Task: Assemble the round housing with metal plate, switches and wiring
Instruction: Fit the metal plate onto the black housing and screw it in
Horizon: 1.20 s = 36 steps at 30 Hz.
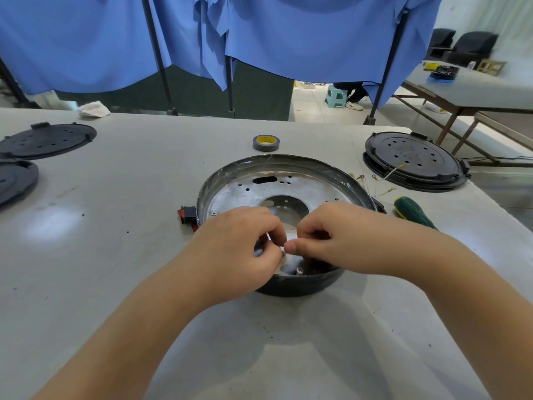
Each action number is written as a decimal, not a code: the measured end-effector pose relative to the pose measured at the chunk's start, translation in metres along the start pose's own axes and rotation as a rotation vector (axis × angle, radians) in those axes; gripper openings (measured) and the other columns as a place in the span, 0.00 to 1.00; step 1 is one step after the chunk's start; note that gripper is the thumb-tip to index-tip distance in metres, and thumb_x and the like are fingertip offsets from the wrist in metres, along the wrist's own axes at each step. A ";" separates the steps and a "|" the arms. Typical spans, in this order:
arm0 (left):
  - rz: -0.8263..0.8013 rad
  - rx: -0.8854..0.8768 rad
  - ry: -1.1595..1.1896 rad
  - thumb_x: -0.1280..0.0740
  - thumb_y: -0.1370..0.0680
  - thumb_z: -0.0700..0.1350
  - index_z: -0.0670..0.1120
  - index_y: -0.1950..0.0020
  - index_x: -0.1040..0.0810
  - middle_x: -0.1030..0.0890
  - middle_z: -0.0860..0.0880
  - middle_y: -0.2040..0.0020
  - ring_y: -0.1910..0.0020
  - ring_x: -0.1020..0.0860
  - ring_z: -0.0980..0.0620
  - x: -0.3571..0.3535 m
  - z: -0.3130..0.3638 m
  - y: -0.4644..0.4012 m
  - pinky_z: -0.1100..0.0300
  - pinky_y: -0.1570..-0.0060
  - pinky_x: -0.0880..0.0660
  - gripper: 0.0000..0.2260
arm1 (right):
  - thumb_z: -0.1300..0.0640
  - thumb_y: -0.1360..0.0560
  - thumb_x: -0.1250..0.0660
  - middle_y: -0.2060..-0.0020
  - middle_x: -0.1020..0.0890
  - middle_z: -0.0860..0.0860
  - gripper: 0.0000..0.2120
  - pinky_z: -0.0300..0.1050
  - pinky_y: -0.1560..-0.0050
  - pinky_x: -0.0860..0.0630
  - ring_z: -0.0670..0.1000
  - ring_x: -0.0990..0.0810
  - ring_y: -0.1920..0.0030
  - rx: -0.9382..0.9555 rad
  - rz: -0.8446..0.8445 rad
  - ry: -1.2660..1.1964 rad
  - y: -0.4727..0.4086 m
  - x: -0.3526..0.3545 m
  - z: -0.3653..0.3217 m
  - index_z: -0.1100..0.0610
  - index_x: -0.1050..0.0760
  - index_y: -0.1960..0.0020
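**benchrat:** Hands first, since they're closest. Left hand (245, 243) and right hand (323, 241) meet over the near edge of the round housing (288, 168). Both have their fingers curled in, and each grip is pinching something small and white (288, 259) between them, right at the near rim. Can't tell what the white bit actually is, the fingers cover most of it.

**solderjoe:** And where's the housing sitting?

**benchrat:** Middle of the grey table (115, 284), open side up. Metal plate (302, 189) lies inside it, shiny, with a big round hole in the centre and small holes around. A red and black switch (187, 214) sticks out of the left side of the housing wall.

**solderjoe:** Anything else around?

**benchrat:** Green-handled screwdriver (412, 210) just right of the housing, thin wires with ring terminals (383, 183) beside it. Further back, a tape roll (266, 142) right behind the housing. Black round covers (412, 160) stacked far right, two more black covers (49, 141) far left, a crumpled white cloth (93, 109) at the back edge, blue curtains (288, 33) behind it all.
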<state>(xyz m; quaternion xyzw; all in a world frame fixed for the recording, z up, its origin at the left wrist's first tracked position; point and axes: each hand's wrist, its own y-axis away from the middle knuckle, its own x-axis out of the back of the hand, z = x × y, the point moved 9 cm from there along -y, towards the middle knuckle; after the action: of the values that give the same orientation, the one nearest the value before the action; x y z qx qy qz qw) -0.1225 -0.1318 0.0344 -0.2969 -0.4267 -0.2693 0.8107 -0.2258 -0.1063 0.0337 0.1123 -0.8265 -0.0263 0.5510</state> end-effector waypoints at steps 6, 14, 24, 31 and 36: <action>0.001 -0.004 -0.007 0.43 0.30 0.50 0.56 0.56 0.21 0.22 0.58 0.60 0.56 0.25 0.59 0.000 0.000 0.000 0.61 0.58 0.27 0.11 | 0.47 0.30 0.27 0.64 0.18 0.44 0.02 0.48 0.56 0.20 0.45 0.20 0.63 0.083 -0.074 -0.196 0.003 0.007 -0.003 0.43 0.18 0.58; 0.005 -0.006 -0.001 0.44 0.30 0.49 0.55 0.56 0.21 0.22 0.58 0.60 0.57 0.25 0.58 -0.001 0.000 0.000 0.62 0.60 0.28 0.12 | 0.51 0.29 0.27 0.62 0.17 0.53 0.01 0.57 0.51 0.22 0.55 0.20 0.59 0.118 -0.141 -0.220 0.001 -0.005 -0.011 0.44 0.17 0.57; 0.013 -0.004 0.001 0.43 0.30 0.49 0.55 0.57 0.21 0.22 0.58 0.60 0.57 0.25 0.58 0.000 0.000 0.000 0.61 0.59 0.27 0.11 | 0.47 0.28 0.29 0.65 0.18 0.43 0.04 0.38 0.61 0.23 0.40 0.23 0.65 0.092 -0.115 -0.139 0.002 -0.007 -0.009 0.43 0.20 0.61; 0.001 -0.008 -0.008 0.43 0.30 0.49 0.56 0.57 0.22 0.22 0.58 0.60 0.57 0.25 0.60 -0.001 0.001 0.000 0.65 0.60 0.29 0.11 | 0.45 0.28 0.29 0.64 0.18 0.45 0.05 0.39 0.60 0.23 0.42 0.22 0.63 0.066 -0.134 -0.106 0.001 -0.009 -0.007 0.44 0.21 0.61; 0.000 -0.013 -0.002 0.43 0.30 0.49 0.55 0.56 0.21 0.22 0.58 0.60 0.57 0.25 0.59 0.000 0.001 0.000 0.65 0.60 0.29 0.11 | 0.45 0.27 0.30 0.64 0.18 0.44 0.05 0.37 0.63 0.24 0.41 0.23 0.66 0.080 -0.140 -0.112 0.001 -0.009 -0.008 0.44 0.21 0.61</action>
<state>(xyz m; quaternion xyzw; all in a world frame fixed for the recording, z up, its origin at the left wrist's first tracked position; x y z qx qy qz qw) -0.1232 -0.1312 0.0344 -0.3025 -0.4259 -0.2719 0.8082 -0.2149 -0.1025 0.0291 0.1901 -0.8465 -0.0379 0.4959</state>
